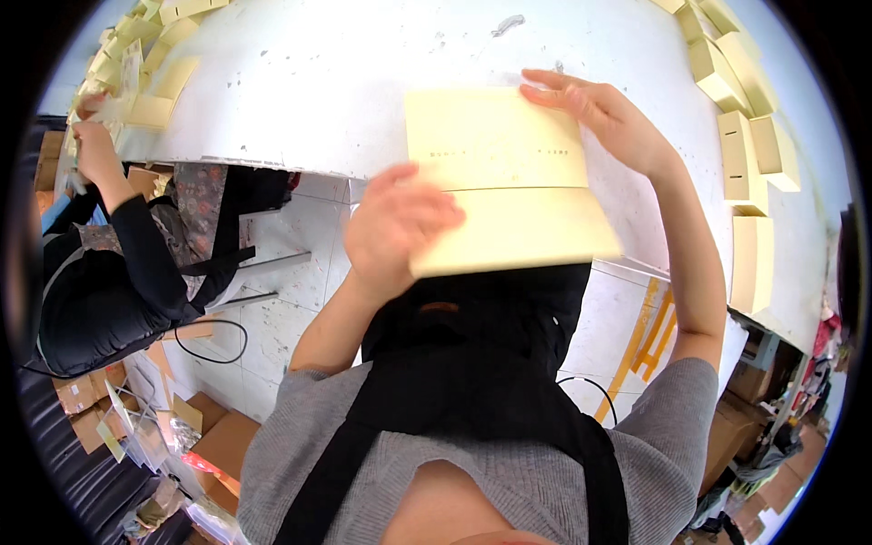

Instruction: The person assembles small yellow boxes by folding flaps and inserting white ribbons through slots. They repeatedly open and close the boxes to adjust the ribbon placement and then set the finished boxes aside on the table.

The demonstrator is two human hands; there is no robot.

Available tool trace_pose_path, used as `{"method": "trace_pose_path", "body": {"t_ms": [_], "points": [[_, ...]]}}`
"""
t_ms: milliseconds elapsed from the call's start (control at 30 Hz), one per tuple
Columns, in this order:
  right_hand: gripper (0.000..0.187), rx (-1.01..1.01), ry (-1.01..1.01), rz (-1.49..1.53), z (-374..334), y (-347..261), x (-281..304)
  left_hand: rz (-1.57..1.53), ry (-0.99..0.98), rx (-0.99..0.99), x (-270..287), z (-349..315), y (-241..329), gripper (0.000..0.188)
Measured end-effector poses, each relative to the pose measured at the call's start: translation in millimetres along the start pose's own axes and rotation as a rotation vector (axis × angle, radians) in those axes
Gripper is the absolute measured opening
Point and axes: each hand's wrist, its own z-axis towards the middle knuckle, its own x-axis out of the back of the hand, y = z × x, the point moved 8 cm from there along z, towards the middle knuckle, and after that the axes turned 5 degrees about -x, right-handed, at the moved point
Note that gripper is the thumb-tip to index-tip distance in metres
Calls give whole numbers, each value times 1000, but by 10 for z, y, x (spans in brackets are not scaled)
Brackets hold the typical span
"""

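Observation:
A pale yellow carton (509, 136) lies at the near edge of the white table, in front of my body. A crease runs across it, and its near panel juts past the table edge over my apron. Small dark print shows on the far panel. My left hand (400, 227) is at the carton's left side, its fingers over the near panel and blurred by motion. At the far right corner, my right hand (604, 118) rests with fingers stretched out along the edge. The carton's underside is hidden.
Pale yellow boxes (743, 159) stand in a row along the right of the white table (318, 82). More yellow cartons (136, 54) are piled at the far left, where another person's hand (98, 154) is at work. Brown cardboard boxes (227, 445) sit on the floor, lower left.

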Motion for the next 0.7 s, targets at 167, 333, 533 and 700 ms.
{"method": "trace_pose_path", "body": {"t_ms": [167, 333, 533, 700], "points": [[79, 252, 135, -840, -213, -613, -273, 225, -143, -169, -62, -171, 212, 28], [67, 260, 63, -877, -161, -612, -298, 132, -98, -35, -28, -150, 102, 23], [53, 509, -152, -711, 174, -1087, -774, 164, -108, -171, -124, 56, 213, 22], [42, 574, -272, -256, 431, -1196, -422, 214, -107, -123, -43, 55, 196, 21]]}}
